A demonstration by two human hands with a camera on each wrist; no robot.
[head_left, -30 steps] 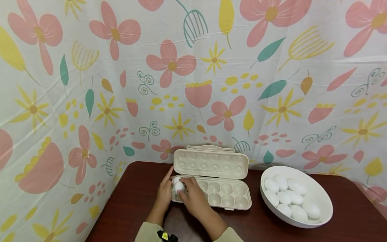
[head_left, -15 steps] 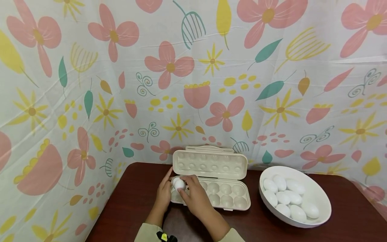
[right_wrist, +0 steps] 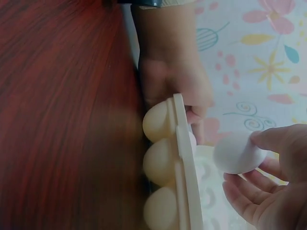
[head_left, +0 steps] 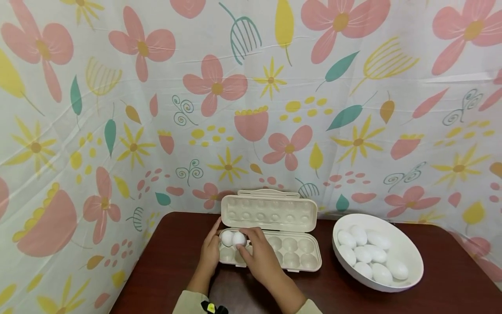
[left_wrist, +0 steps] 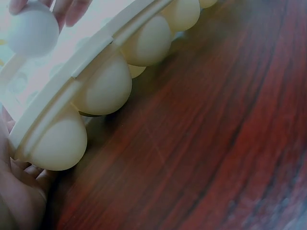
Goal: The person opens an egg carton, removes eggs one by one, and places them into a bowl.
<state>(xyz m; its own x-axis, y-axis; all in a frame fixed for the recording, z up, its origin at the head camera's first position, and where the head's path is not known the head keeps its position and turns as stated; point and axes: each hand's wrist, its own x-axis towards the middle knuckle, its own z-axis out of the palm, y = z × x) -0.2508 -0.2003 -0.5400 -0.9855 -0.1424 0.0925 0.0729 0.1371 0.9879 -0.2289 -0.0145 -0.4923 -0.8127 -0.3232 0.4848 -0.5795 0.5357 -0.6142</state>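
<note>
A cream plastic egg carton [head_left: 268,212] lies open on the table, its lid leaning back toward the curtain. At its left end my left hand [head_left: 209,254] grips the edge, with fingers reaching under the rim in the left wrist view. One white egg [head_left: 226,238] sits in the back-left cup. Just right of it, my right hand [head_left: 262,258] pinches another white egg [right_wrist: 237,152] between thumb and fingers. That egg appears above the rim in the right wrist view. My right hand hides some cups behind it; the visible cups to its right hold no egg.
A white bowl [head_left: 412,250] with several white eggs [head_left: 376,254] stands on the right of the dark reddish wooden table [head_left: 157,261]. Behind and to the left hangs a flower-patterned curtain [head_left: 219,144], close to the table's back edge.
My right hand has shifted the held egg slightly right, from in front of the seated egg to beside it. My left hand stays at the carton's end. The head view has turned slightly.
</note>
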